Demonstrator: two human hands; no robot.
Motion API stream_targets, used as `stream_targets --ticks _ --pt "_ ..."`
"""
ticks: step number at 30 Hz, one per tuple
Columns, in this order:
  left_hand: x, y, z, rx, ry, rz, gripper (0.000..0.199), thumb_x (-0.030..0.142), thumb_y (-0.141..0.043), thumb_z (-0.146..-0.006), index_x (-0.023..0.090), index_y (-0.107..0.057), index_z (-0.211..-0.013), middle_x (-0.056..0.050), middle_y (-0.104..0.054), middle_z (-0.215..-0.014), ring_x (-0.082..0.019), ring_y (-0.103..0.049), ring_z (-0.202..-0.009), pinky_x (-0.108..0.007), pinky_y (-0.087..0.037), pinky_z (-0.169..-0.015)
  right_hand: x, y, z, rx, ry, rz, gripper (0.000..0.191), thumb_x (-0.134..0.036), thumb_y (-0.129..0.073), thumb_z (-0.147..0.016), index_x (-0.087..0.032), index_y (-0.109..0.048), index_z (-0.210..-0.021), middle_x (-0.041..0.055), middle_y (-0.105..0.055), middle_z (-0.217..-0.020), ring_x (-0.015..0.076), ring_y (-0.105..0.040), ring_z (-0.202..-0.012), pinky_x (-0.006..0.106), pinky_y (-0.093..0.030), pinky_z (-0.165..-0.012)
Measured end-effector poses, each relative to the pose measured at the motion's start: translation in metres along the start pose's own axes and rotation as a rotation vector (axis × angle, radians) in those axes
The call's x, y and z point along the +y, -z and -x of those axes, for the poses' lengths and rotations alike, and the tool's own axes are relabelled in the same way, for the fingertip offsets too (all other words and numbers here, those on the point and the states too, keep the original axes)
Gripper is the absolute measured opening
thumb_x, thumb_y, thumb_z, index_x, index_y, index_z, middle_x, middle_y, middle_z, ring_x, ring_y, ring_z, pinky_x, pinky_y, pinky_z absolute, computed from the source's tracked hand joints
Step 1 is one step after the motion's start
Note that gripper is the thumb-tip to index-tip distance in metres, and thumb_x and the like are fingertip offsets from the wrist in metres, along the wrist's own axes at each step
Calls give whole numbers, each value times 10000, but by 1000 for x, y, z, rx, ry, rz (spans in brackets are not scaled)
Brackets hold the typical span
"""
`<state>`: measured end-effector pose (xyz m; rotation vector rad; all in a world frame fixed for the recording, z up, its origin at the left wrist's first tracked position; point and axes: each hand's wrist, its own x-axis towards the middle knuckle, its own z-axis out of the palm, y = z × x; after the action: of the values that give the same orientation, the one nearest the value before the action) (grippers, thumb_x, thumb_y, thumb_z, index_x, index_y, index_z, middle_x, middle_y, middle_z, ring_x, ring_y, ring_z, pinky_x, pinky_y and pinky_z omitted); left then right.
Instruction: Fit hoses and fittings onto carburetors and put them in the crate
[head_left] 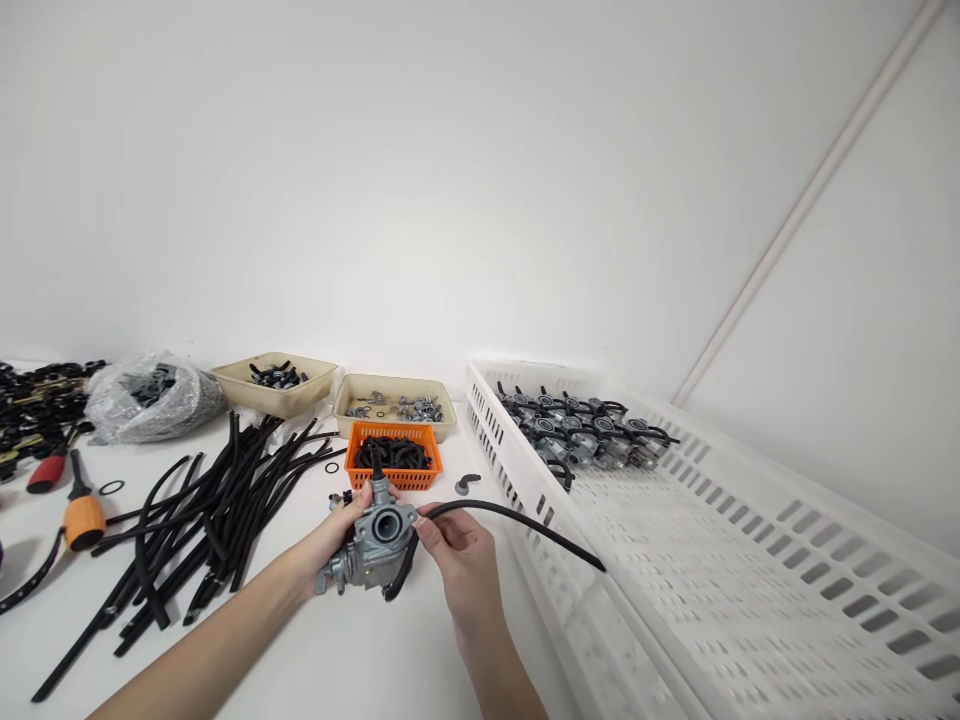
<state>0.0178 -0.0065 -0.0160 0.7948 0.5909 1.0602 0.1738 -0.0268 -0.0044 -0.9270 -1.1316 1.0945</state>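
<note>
Just above the white bench (337, 640), between my two hands, sits a silver-grey cast-metal carburettor (367, 550); I cannot tell whether it touches the surface. My left grip (330, 535) is closed around its near side, fingers curled against the body. The carburettor's long axis slants from a lever at lower left up to a flange at upper right, with its round bore facing up toward the camera and a short stem pointing ahead.

My right grip (457, 570) pinches a long black rubber hose (510, 520) between thumb and fingers, close beside the flange. From there the hose runs right, sloping gently down, and its free end hangs over a white perforated plastic crate (510, 470). Its shorter end curves down beside the carburettor; I cannot tell whether it is fitted.

Ahead of the left grip stands an orange plastic basket (394, 428) of short black hose pieces, with two beige trays (394, 385) of small metal parts behind it. Left of that grip lies a heap of loose black hoses (210, 520), and beyond them an orange-handled screwdriver (84, 522). Ahead of the right grip, assembled carburettors (577, 435) fill the crate's far end.
</note>
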Motion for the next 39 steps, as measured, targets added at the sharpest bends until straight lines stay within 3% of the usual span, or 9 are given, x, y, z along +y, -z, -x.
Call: stream_targets --ticks 6,11,19,23,28,33,39 --pt "-3 4 0 -71 27 0 498 608 -728 -681 183 -644 -926 -42 -713 -817 -204 -681 -761 -265 -503 -665 12 -5 3 -3 -27 -137 420 -484 -842 -562 -175 -672 -791 2 -657 -632 158 -589 -605 292 -481 -612" --pt "-4 4 2 -97 52 -37 529 621 -720 -681 180 -645 -964 -55 -703 -849 -206 -674 -780 -261 -496 -663 11 -2 9 13 -10 -205 401 -405 -840 -598 -208 -504 -692 -70 -557 -575 91 -485 -538 218 -414 -563" --pt "-10 7 2 -205 56 -50 559 661 -712 -654 190 -630 -943 -49 -674 -845 -180 -647 -739 -260 -496 -679 4 -5 29 151 7 -48 262 -302 -797 -604 -197 -604 -747 -15 -619 -660 152 -587 -641 246 -479 -610" --pt "-12 9 -1 -283 18 -47 563 650 -716 -663 160 -626 -926 -54 -661 -858 -175 -630 -786 -252 -485 -707 6 -5 36 130 -14 -30 264 -344 -784 -642 -188 -711 -842 19 -663 -696 166 -607 -665 254 -500 -632" --pt "-10 8 2 -301 18 -64 513 613 -709 -704 175 -631 -959 -42 -664 -866 -175 -633 -814 -261 -485 -735 11 0 40 166 69 24 238 -352 -795 -649 -232 -779 -854 65 -693 -972 160 -626 -700 246 -526 -628" --pt "-7 6 6 -255 -5 -182 494 611 -699 -715 176 -661 -944 -36 -690 -832 -167 -641 -771 -253 -493 -724 18 4 43 95 53 -53 272 -400 -786 -679 -246 -783 -903 91 -729 -1055 249 -665 -938 310 -546 -805" --pt "-6 5 8 -277 1 -244 525 626 -673 -731 164 -673 -980 -64 -706 -855 -194 -652 -800 -274 -491 -739 19 6 44 25 -6 -200 405 -444 -835 -621 -271 -750 -977 68 -765 -974 213 -690 -826 292 -549 -742"
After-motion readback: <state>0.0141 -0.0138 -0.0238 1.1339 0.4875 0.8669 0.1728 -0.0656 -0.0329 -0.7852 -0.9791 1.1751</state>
